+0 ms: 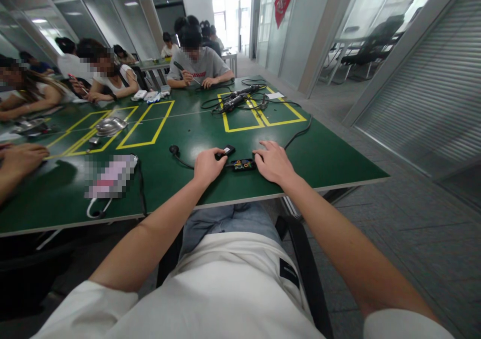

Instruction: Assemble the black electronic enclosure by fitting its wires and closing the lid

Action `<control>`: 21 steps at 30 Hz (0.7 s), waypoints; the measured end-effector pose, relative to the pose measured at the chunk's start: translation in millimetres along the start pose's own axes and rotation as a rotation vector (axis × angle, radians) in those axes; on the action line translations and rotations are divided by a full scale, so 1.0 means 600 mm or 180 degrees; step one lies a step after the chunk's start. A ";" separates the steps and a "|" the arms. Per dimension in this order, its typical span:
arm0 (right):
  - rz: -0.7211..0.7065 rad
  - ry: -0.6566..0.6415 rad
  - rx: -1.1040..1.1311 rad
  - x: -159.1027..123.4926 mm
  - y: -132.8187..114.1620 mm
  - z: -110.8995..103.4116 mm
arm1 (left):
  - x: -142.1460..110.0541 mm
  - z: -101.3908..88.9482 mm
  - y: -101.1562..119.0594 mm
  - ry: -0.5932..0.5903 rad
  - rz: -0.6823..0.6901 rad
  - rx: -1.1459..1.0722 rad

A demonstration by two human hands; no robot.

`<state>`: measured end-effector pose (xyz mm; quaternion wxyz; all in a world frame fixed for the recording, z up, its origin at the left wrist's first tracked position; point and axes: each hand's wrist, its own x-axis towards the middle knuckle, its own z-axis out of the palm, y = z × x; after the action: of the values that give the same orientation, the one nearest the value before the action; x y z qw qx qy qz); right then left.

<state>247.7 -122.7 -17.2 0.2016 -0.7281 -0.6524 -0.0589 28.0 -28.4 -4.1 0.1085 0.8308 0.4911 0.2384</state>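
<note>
Table edge (338, 185): just short of the open housing (243, 165); a tug on the cord (185, 163) could drag the housing over it
Housing: lies left of the right hand (273, 162) and right of the left hand (208, 166), its inner parts bare; a careless press from either of the 2 hands could, I judge, bend or dislodge them
Right hand: loosely open, fingers spread, at the housing's right end; has hold of nothing that shows, and whether it touches the housing is unclear
Left hand: half curled, left of the housing, fingertips at the black cover (227, 151); whether they pinch it I cannot tell
Cover: just beyond the housing, slightly left; a weak hold could let it drop on the bare parts
Plug (173, 150): beyond the housing, to its left; a snag here could twist the housing through the cord
</note>
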 end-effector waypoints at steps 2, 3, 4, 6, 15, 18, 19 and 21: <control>0.0005 0.0006 0.0004 0.000 -0.001 -0.002 | 0.001 -0.003 -0.003 0.0070 -0.0013 -0.0096; 0.0013 0.0011 0.0007 0.000 -0.001 -0.002 | 0.000 -0.004 -0.003 0.0102 0.0043 -0.0154; 0.0022 0.0015 0.0010 0.000 -0.001 -0.002 | -0.002 -0.005 -0.002 0.0130 0.0131 -0.0216; 0.0043 0.0019 0.0014 0.001 0.000 -0.002 | -0.008 -0.008 0.001 0.0146 0.0377 -0.0337; 0.0033 -0.0031 0.0045 0.004 0.008 0.006 | -0.016 0.000 -0.012 -0.0335 0.1839 -0.0770; 0.0021 -0.0072 0.0070 0.004 0.008 0.006 | -0.015 0.004 -0.014 -0.0337 0.1938 -0.0706; 0.0022 -0.0088 0.0078 0.004 0.008 0.006 | -0.016 0.004 -0.013 -0.0337 0.1969 -0.0685; 0.0031 -0.0115 0.0095 0.005 0.007 0.004 | -0.017 0.005 -0.012 -0.0354 0.2028 -0.0646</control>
<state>251.9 -119.3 -19.6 0.2010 -0.7291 -0.6533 -0.0351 20.1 -33.5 -12.2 0.1374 0.9392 0.1739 0.2623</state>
